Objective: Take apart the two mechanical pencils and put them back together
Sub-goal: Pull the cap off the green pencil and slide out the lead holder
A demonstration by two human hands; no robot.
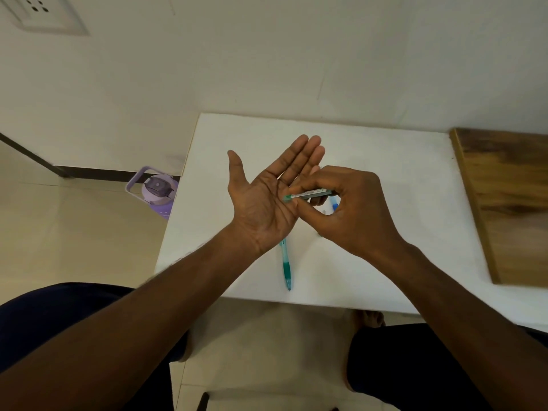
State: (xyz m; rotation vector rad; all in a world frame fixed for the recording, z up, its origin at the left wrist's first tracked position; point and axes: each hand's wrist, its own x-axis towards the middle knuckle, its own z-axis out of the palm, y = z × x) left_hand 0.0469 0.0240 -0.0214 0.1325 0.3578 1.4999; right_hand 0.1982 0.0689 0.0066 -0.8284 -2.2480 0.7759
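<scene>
here left hand (267, 197) flat, right hand (350, 209) pinching tube (308, 193).

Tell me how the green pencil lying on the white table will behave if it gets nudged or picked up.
The green pencil looks like a slim, round plastic barrel, so a sideways nudge on the smooth white table would probably roll it. It is likely light and stiff. Its darker grip band may give fingers better hold than the clear barrel.

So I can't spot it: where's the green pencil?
Head view: the green pencil lies on the white table near its front edge, partly under the left hand.
</scene>
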